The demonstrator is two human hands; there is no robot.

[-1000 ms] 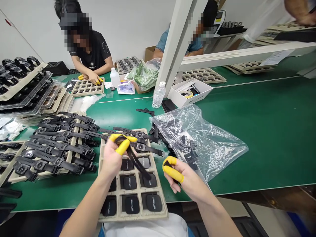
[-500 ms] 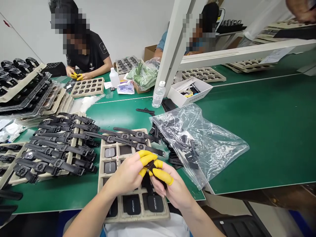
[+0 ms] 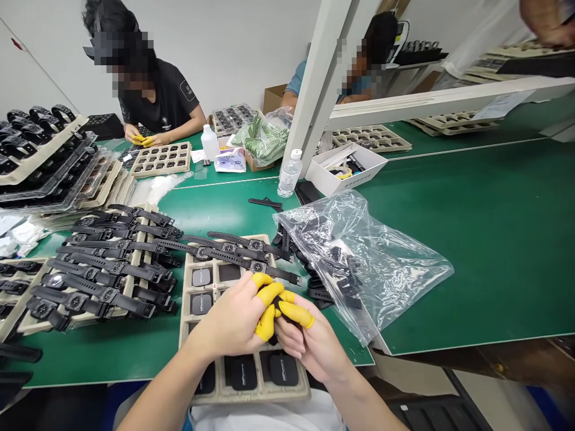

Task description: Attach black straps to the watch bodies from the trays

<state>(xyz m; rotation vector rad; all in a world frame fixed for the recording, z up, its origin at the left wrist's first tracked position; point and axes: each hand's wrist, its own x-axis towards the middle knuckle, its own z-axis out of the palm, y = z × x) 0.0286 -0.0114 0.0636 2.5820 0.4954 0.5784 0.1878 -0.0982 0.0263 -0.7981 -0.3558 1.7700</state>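
Observation:
My left hand [image 3: 245, 311] and my right hand [image 3: 303, 329], both with yellow finger covers, meet over the near tray. Between their fingertips they grip a black watch piece [image 3: 277, 303], mostly hidden by the fingers. Beneath them lies a beige compartment tray [image 3: 249, 397] with square black watch faces [image 3: 283, 369] in several compartments. Across the tray's far end rest several watches with black straps [image 3: 229, 246], their backs up. Loose black straps [image 3: 320, 292] lie right of the tray, partly under a clear plastic bag [image 3: 395, 263].
Many strapped watches [image 3: 108, 266] cover trays on the left, with stacked trays [image 3: 67, 179] behind. A clear bottle [image 3: 290, 173] and a white box [image 3: 345, 167] stand beyond the bag. Across the table a person [image 3: 157, 102] works with yellow-covered fingers beside another tray [image 3: 162, 159].
The fingers of my left hand have closed further around the black piece and now hide more of it. The dark strap hanging below my hands shows less than before.

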